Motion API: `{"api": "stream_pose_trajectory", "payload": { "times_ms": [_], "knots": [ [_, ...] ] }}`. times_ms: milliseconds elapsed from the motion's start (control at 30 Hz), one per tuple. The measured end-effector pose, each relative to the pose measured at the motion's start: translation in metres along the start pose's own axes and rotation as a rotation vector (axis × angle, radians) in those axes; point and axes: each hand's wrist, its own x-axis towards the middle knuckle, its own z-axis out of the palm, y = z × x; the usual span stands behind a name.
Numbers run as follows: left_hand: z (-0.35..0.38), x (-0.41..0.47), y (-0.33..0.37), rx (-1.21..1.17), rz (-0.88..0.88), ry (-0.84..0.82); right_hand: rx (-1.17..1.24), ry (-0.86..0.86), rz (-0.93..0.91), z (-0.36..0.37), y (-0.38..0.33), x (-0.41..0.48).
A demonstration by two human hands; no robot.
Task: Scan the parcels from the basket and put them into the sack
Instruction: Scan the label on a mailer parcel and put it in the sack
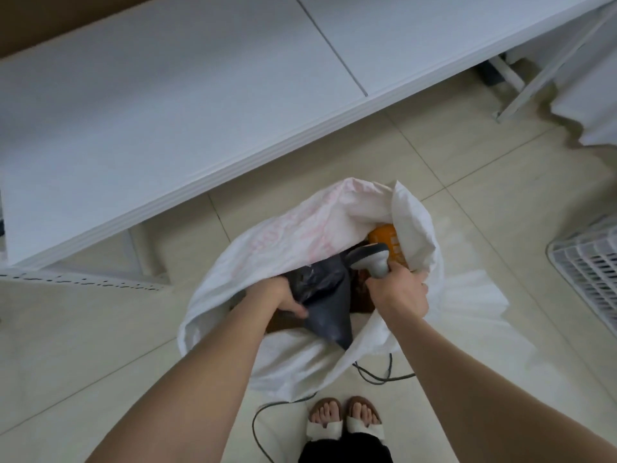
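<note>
My left grip (278, 297) pinches the grey parcel (325, 305) by one edge and holds it over the open mouth of the white sack (300, 228). The sack stands on the tiled floor (484, 168) beside the white desk (167, 95). My right grip (399, 294) is curled round the handle of the scanner (369, 259), whose head is just beside the parcel. An orange parcel (384, 235) lies deeper in the sack. The white basket (587, 262) sits at far right.
</note>
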Motion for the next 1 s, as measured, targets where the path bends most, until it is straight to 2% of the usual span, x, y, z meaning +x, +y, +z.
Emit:
{"api": "stream_pose_trajectory", "payload": {
  "times_ms": [67,133,233,300,367,433,567,600,700,767,867,933,1000],
  "knots": [
    [-0.024,-0.009,0.012,-0.532,0.106,0.171,0.036,-0.037,-0.006,-0.008,-0.007,-0.001],
    [-0.045,-0.012,0.027,-1.041,0.019,0.264,0.068,-0.067,0.018,-0.010,-0.011,0.000],
    [-0.073,0.003,0.025,-1.611,-0.017,0.278,0.086,-0.162,0.050,-0.001,-0.007,0.009],
    [-0.097,0.010,0.003,-1.942,-0.001,0.408,0.133,-0.237,0.075,0.014,0.002,0.019],
    [-0.120,0.016,-0.025,-2.113,0.066,0.595,0.242,-0.282,0.092,0.030,0.009,0.028],
    [-0.129,0.023,-0.045,-2.013,0.103,0.650,0.311,-0.305,0.087,0.044,0.008,0.031],
    [-0.082,0.037,-0.034,-1.509,0.125,0.477,0.352,-0.316,0.022,0.062,-0.005,0.033],
    [-0.066,0.044,-0.024,-1.309,0.128,0.429,0.405,-0.369,0.028,0.067,-0.008,0.034],
    [-0.021,0.058,0.002,-0.421,0.266,0.381,0.507,-0.457,0.049,0.082,-0.014,0.029],
    [0.000,0.063,0.005,-0.111,0.316,0.228,0.502,-0.418,0.011,0.089,-0.016,0.027],
    [0.016,0.071,-0.018,0.153,0.163,0.087,0.435,-0.353,-0.042,0.090,-0.010,0.033],
    [0.019,0.072,-0.029,0.144,0.074,0.085,0.456,-0.306,-0.038,0.087,-0.004,0.038],
    [0.018,0.063,-0.024,0.030,0.101,0.136,0.475,-0.277,-0.033,0.084,0.001,0.038]
  ]
}}
